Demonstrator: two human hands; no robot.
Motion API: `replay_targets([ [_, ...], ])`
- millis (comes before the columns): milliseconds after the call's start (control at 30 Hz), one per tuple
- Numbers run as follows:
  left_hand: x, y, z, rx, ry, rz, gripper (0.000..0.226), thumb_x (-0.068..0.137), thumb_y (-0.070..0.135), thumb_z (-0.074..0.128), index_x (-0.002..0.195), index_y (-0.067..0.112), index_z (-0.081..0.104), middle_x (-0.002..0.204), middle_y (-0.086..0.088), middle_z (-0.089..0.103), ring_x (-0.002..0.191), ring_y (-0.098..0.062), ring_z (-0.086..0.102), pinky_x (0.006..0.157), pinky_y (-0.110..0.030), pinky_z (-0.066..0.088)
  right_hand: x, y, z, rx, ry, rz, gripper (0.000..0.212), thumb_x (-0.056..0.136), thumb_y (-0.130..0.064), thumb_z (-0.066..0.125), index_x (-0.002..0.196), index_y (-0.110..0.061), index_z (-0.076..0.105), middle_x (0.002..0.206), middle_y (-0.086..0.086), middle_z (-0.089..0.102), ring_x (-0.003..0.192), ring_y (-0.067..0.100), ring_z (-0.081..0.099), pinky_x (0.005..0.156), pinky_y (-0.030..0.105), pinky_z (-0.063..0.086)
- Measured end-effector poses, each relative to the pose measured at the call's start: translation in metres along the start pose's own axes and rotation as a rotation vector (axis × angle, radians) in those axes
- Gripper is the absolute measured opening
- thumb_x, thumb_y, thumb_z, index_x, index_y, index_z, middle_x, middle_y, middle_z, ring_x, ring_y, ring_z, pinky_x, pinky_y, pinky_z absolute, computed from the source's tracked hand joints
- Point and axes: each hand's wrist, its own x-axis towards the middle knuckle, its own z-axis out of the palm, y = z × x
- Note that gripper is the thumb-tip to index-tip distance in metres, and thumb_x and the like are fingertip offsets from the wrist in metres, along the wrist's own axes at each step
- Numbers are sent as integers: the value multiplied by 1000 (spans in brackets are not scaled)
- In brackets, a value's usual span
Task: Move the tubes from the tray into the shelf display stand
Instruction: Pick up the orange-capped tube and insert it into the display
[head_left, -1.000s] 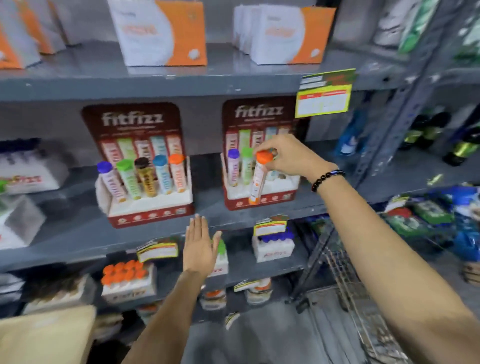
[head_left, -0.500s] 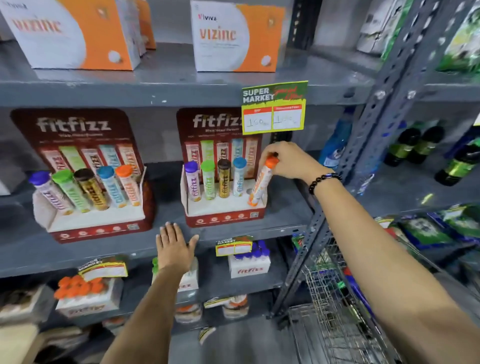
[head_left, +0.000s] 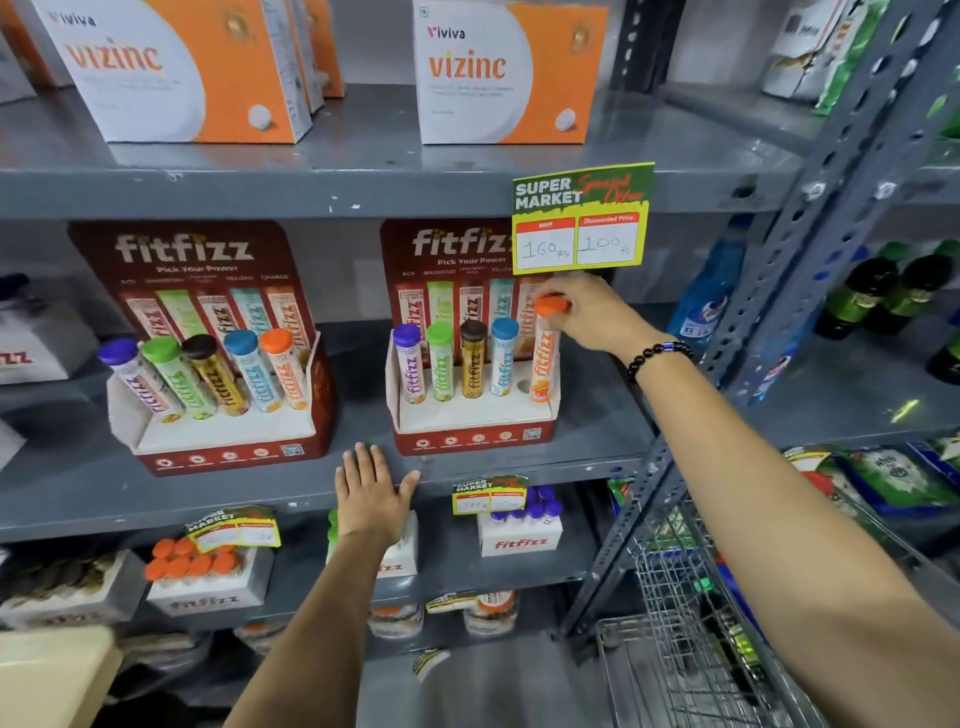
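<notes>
Seating the orange tube (head_left: 543, 358) in the stand (head_left: 470, 415), end slot, right hand (head_left: 587, 317) pinching its cap. Careful: a sideways shove could tip it into the blue tube (head_left: 503, 358) beside it, or nudge the light stand. Left hand (head_left: 370, 493), open, rests flat against the shelf edge (head_left: 156, 499).

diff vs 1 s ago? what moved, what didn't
The right hand brought the orange-capped tube from tilted in front of the right display stand to upright in its rightmost slot, grip unchanged on the cap. The left hand stayed flat on the shelf edge.
</notes>
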Motion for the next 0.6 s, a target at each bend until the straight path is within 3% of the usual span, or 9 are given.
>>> replay_targets([
  [200,-1,0,0,2,-6,2,72,94,55,11,145,7,-7,157,-16,-7,143,-31,-9,118,-43,-2,-2,3,3,46,85,-47,32,84,1,60,112,-14,63,125,11,58,115,29,52,101,46,44],
  [433,-1,1,-3,19,-23,0,72,94,55,10,145,8,-8,157,-15,-8,143,-31,-10,118,-43,-3,-5,3,17,25,144,-51,39,82,14,51,112,-9,61,125,11,54,114,28,51,95,30,40],
  [600,1,-1,0,39,-14,6,72,94,55,9,145,7,-7,157,-16,-7,144,-32,-8,117,-43,-1,-7,6,25,35,146,-75,38,79,18,48,108,-4,61,121,15,56,110,30,54,92,29,41],
])
